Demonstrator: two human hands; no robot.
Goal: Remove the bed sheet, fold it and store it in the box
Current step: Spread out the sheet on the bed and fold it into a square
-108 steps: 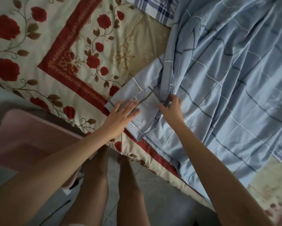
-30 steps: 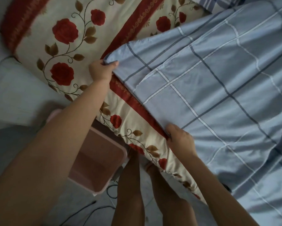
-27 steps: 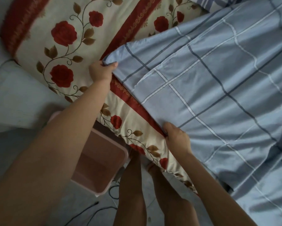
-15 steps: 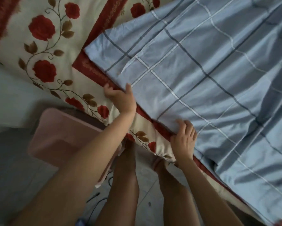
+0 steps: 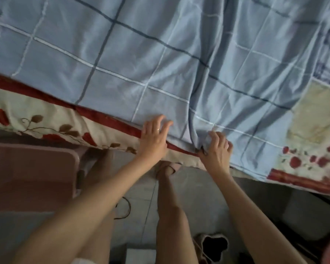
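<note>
The blue checked bed sheet (image 5: 160,60) lies spread over the bed, its near edge running along the bed's front side. My left hand (image 5: 154,137) rests on that edge with fingers spread and nearly straight. My right hand (image 5: 216,149) is a little to the right, fingers curled into a bunched fold of the sheet's edge. The pink box (image 5: 32,174) stands open on the floor at the left, beside the bed and below my left forearm.
Under the sheet lies a cream cover with red roses and a red border (image 5: 36,115), showing at the left and the right. My legs stand on the grey tiled floor (image 5: 194,191). A dark cable (image 5: 125,208) and a slipper (image 5: 213,248) lie near my feet.
The left hand let go of the sheet's corner. Both hands moved right along the near edge, and the right hand now gathers a fold. The view has shifted right.
</note>
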